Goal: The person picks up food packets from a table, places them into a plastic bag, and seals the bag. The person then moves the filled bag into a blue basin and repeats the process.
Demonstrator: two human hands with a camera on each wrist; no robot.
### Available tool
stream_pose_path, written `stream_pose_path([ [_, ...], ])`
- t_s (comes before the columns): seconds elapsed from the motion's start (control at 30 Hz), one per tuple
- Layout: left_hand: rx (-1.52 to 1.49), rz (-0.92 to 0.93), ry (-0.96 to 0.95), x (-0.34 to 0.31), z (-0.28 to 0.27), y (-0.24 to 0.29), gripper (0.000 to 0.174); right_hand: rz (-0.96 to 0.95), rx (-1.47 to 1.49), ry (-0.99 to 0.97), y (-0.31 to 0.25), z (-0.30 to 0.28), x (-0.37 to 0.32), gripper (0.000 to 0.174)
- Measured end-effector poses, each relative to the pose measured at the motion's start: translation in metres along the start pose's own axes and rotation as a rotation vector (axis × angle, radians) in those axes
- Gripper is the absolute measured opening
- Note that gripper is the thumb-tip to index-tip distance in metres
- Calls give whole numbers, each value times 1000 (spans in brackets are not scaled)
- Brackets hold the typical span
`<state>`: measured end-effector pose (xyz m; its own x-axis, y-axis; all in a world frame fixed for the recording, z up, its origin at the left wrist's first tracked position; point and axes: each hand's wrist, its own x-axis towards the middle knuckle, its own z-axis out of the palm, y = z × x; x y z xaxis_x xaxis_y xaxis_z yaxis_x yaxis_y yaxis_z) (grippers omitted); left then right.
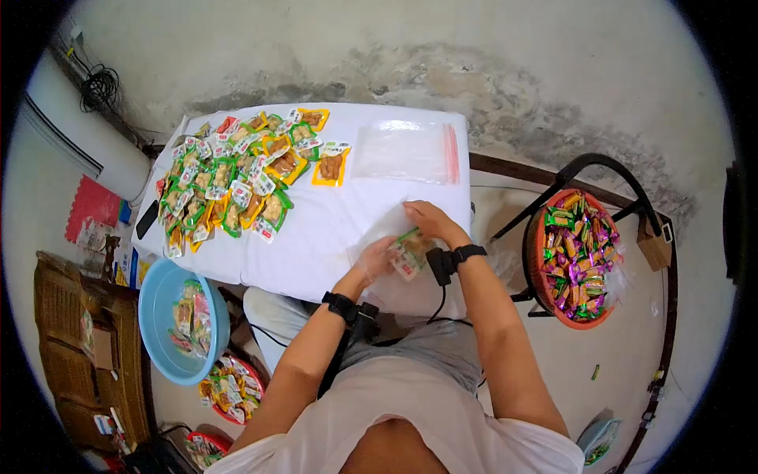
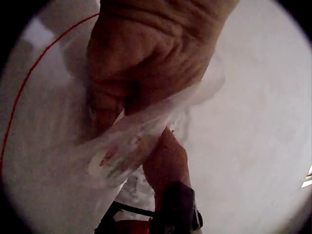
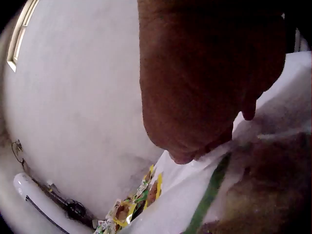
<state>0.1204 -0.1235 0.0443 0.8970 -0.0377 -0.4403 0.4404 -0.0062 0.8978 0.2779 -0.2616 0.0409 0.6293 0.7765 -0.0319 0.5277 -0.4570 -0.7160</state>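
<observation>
A clear plastic bag (image 2: 146,129) hangs between both hands over the table's front edge. Inside it shows a green-edged snack packet (image 1: 410,254). My left hand (image 1: 375,257) has film over its fingers, which grip the packet's left edge through or within the bag. Across from it, my right hand (image 1: 434,221) curls its fingers at the bag's upper right side, with the packet just below the palm. In the right wrist view the right hand (image 3: 209,92) hides most of its fingertips behind its back. The packet looks blurred in the left wrist view.
Green and yellow snack packets (image 1: 229,178) lie heaped on the left of the white table (image 1: 324,237). Flat zip bags (image 1: 407,152) lie at its back right. A blue basin (image 1: 150,316) stands left; a red basket of wrapped sweets (image 1: 580,257) stands right by a black frame.
</observation>
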Motion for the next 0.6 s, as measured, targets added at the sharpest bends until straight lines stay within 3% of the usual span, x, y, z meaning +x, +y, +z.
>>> stream_pose_path([
  [0.1,-93,33,78,0,9,17,40,-52,45,24,8,13,4,35],
  [0.17,-17,111,127,5,12,12,41,-197,-113,267,-12,14,-7,37],
  [0.2,59,188,178,8,14,8,43,-191,-117,268,-23,17,-17,37],
  [0.27,60,243,142,34,3,-38,47,-227,-261,399,-44,23,-44,35],
  [0.33,61,299,104,39,6,-46,51,-137,-241,494,-61,21,-73,36],
  [0.37,135,364,170,31,11,-41,55,-60,-214,579,-65,23,-84,37],
  [0.5,397,521,318,6,24,-24,68,143,-131,603,-21,24,-106,47],
  [0.57,502,481,358,-5,28,-12,72,166,-133,588,-23,15,-110,50],
  [0.6,604,439,400,-7,29,-7,75,121,-151,488,-25,12,-108,52],
])
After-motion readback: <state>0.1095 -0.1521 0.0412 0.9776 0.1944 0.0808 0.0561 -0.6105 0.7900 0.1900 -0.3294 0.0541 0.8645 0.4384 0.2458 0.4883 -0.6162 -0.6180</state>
